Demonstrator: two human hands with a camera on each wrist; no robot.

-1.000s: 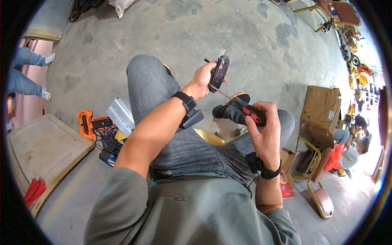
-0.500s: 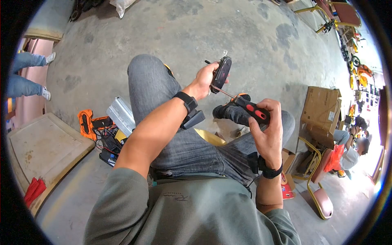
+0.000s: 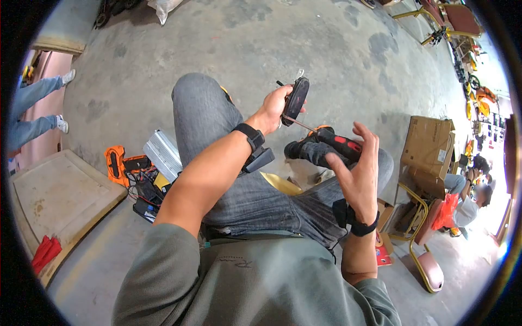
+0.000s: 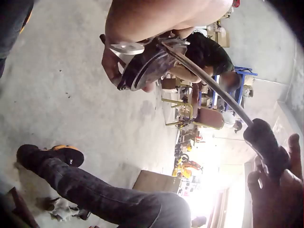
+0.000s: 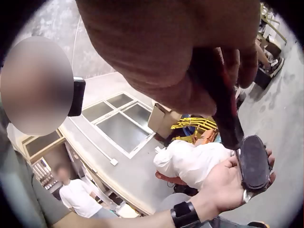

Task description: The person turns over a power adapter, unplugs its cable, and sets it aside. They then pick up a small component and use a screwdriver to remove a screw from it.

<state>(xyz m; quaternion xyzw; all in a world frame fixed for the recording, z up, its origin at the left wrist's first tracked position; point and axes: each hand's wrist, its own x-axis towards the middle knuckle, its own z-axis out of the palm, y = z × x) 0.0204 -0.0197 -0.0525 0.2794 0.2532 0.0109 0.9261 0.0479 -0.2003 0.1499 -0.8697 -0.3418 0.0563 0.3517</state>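
In the head view my left hand (image 3: 271, 111) grips a dark oval casing (image 3: 296, 100), held up in front of the knees. A small pale metal tab (image 4: 127, 49) sticks out beside it in the left wrist view. My right hand (image 3: 360, 179) holds a screwdriver (image 3: 342, 144) by its black and red handle, between the thumb and loosened, spread fingers. The steel shaft (image 4: 213, 84) slopes to the casing, its tip at the near end. From the right wrist, the casing's flat black side (image 5: 255, 164) lies over the left palm, and the handle is partly hidden by the fingers.
Crossed legs in grey jeans (image 3: 198, 108) lie beneath the hands. On the left are an orange-cased device (image 3: 114, 165), a silver ribbed box (image 3: 161, 154) and a pale board (image 3: 68, 190) with a red cloth (image 3: 47, 253). A cardboard box (image 3: 427, 144) and a folding chair (image 3: 429, 269) stand right.
The screwdriver handle has turned, its red patches shifting round. My right fingers have loosened and spread from it. The left hand and casing have moved slightly right; the tip stays at the casing.
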